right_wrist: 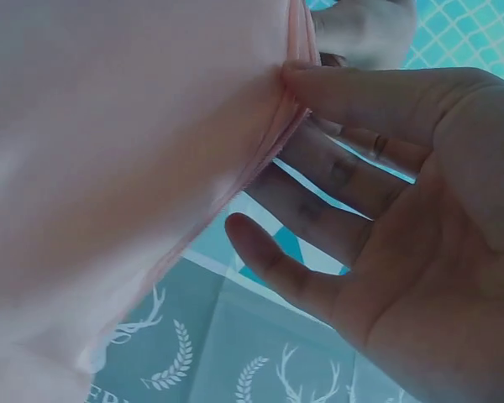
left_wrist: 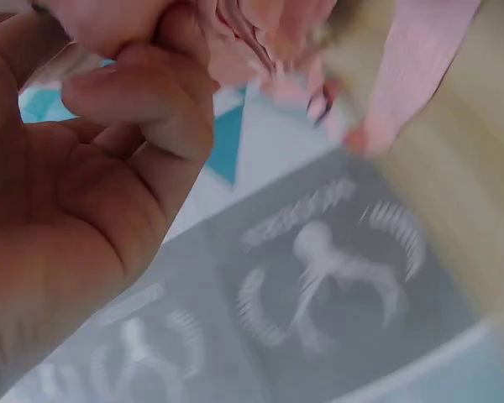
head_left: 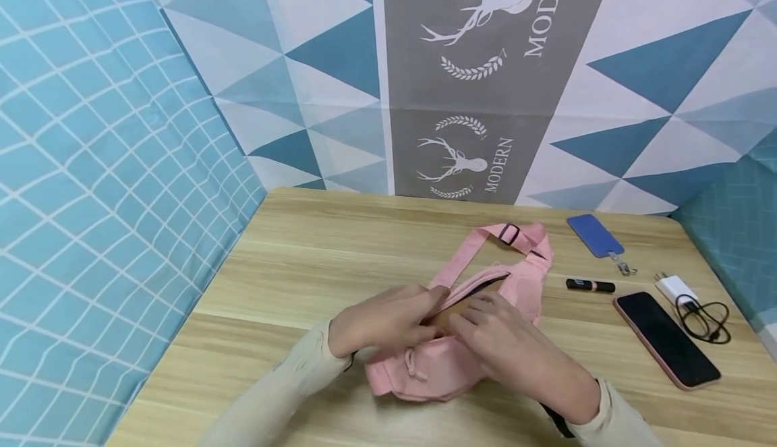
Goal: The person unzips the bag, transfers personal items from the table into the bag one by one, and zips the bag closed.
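Blue, grey and white patterned cloth (head_left: pixel 330 66) across the back of the frame, with a grey band of deer heads and "MODERN" lettering near its middle. Pale-blue gridded cloth (head_left: pixel 91 170) down the left side. Wood-grain worktop (head_left: pixel 285 258) below, reaching the bottom edge.

Pink bag (head_left: pixel 440 373) on the worktop, lower centre of the frame, mouth parted, tan lining showing. Its strap loops up and to the right.

Both my grips are on the bag. Left grip (head_left: pixel 388 315): at the left end of the mouth, fingers curled in, pinching the pink fabric; the wrist view shows almost no gap between the fingertips. Right grip (head_left: pixel 498 339): at the near right edge, thumb on the rim, fingers behind it, fabric pinched between; little finger stands clear of the cloth.

Lower right: phone (head_left: pixel 666 340), dark screen up, pink edge, lying aslant. Blue card holder (head_left: pixel 595 234) beyond the strap, right of centre, metal clasp towards the lower right. Black cable (head_left: pixel 704 319) coiled just beside the phone. White charger (head_left: pixel 676 290) above the phone, prongs to upper left. Black tube (head_left: pixel 590 286) with a pink band, between bag and charger. Smallest: black buckle (head_left: pixel 508 234) on the strap.
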### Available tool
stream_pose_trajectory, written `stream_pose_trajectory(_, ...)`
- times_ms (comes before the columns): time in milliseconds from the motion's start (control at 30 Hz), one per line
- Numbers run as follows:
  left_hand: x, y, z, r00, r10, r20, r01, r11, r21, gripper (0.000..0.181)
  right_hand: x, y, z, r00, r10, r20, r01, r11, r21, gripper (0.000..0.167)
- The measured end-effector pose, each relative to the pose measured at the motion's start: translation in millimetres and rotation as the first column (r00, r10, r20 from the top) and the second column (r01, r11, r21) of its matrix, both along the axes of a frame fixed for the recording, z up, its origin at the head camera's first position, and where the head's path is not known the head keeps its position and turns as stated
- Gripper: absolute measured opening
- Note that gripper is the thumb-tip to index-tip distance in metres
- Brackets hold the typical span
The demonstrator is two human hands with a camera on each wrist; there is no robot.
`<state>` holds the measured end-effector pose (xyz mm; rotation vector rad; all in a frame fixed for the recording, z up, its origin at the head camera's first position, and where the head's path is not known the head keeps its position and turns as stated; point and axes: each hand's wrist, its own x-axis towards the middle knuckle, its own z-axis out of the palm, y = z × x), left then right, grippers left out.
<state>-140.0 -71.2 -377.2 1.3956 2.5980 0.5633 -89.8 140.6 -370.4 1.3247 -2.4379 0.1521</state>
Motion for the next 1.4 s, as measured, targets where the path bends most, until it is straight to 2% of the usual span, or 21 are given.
stream_pose_trajectory(33,2.0,-1.7,3.3,0.998,0.011,-0.068,-0.010,1.000,0.001,0.025,0.7,0,1.2,1.000,0.004,-0.009,-0.004,1.000,-0.006,0.037)
stream_pose_trajectory(67,4.9,-2.6,7.2,0.989,0.028,-0.145,-0.029,1.000,-0.008,0.025,1.0,-1,1.5,1.000,0.010,-0.022,-0.011,1.000,-0.013,0.037)
stream_pose_trajectory(100,7.7,-2.9,10.0,0.972,0.044,-0.231,-0.051,0.998,-0.023,0.025,1.2,-2,1.5,0.999,0.018,-0.039,-0.018,1.000,-0.017,0.036)
stream_pose_trajectory(133,10.4,-2.8,12.2,0.946,0.060,-0.319,-0.076,0.996,-0.039,0.024,1.4,-3,1.2,0.998,0.021,-0.052,-0.022,1.000,-0.016,0.037)
stream_pose_trajectory(200,14.8,-1.4,14.4,0.882,0.092,-0.462,-0.138,0.988,-0.066,0.021,1.1,-4,-0.6,0.997,0.019,-0.075,-0.020,1.000,-0.018,0.038)
stream_pose_trajectory(267,17.4,0.1,14.5,0.832,0.120,-0.542,-0.191,0.979,-0.077,0.021,0.1,-5,-3.3,0.996,0.007,-0.091,-0.009,1.000,-0.020,0.036)
stream_pose_trajectory(333,16.5,0.1,12.6,0.814,0.135,-0.565,-0.212,0.975,-0.072,0.020,-0.8,-6,-5.4,0.996,-0.011,-0.088,0.010,1.000,-0.014,0.036)
stream_pose_trajectory(367,15.2,-0.2,11.9,0.821,0.144,-0.552,-0.214,0.975,-0.064,0.022,-1.4,-7,-6.4,0.996,-0.017,-0.086,0.016,1.000,-0.014,0.035)
stream_pose_trajectory(500,7.8,-3.4,8.5,0.890,0.157,-0.428,-0.189,0.981,-0.034,0.022,-3.4,-7,-7.9,0.998,-0.026,-0.056,0.027,1.000,0.015,0.035)
stream_pose_trajectory(567,5.2,-5.1,7.1,0.920,0.155,-0.360,-0.173,0.985,-0.018,0.021,-4.3,-5,-6.5,0.999,-0.029,-0.021,0.030,0.999,0.038,0.037)
stream_pose_trajectory(600,4.4,-5.7,6.4,0.930,0.151,-0.336,-0.165,0.986,-0.013,0.021,-4.5,-4,-5.1,1.000,-0.029,0.000,0.029,0.999,0.046,0.038)
stream_pose_trajectory(700,3.9,-6.4,5.3,0.936,0.132,-0.326,-0.146,0.989,-0.018,0.020,-6.6,2,0.0,0.998,-0.013,0.061,0.012,1.000,0.010,0.032)
stream_pose_trajectory(833,6.4,-4.4,6.6,0.931,0.110,-0.347,-0.128,0.991,-0.029,0.021,-13.9,20,11.8,0.990,0.003,0.143,0.016,0.992,-0.128,0.020)
stream_pose_trajectory(900,8.9,-2.6,7.8,0.924,0.103,-0.367,-0.127,0.991,-0.042,0.022,-21.5,35,18.9,0.982,-0.034,0.188,0.072,0.978,-0.197,0.019)
stream_pose_trajectory(967,12.5,-0.2,8.8,0.915,0.093,-0.393,-0.126,0.990,-0.060,0.024,-31.8,54,26.4,0.963,-0.124,0.238,0.181,0.954,-0.237,0.018)
stream_pose_trajectory(1033,16.5,2.7,9.3,0.902,0.083,-0.424,-0.129,0.988,-0.083,0.026,-45.9,76,30.6,0.937,-0.225,0.267,0.295,0.919,-0.263,0.015)
stream_pose_trajectory(1100,20.1,5.8,8.9,0.886,0.076,-0.457,-0.138,0.985,-0.103,0.027,-59.2,99,32.5,0.886,-0.329,0.328,0.420,0.869,-0.262,0.017)
stream_pose_trajectory(1200,25.3,10.0,7.5,0.868,0.070,-0.491,-0.147,0.982,-0.120,0.027,-79.1,136,25.9,0.817,-0.439,0.374,0.546,0.798,-0.254,0.021)
stream_pose_trajectory(1300,30.5,13.2,6.3,0.864,0.061,-0.499,-0.139,0.983,-0.121,0.026,-94.3,169,12.7,0.734,-0.525,0.431,0.649,0.728,-0.219,0.028)
stream_pose_trajectory(1400,35.3,16.0,5.2,0.866,0.050,-0.497,-0.126,0.985,-0.119,0.027,-106.9,197,-3.5,0.662,-0.582,0.472,0.717,0.676,-0.172,0.036)
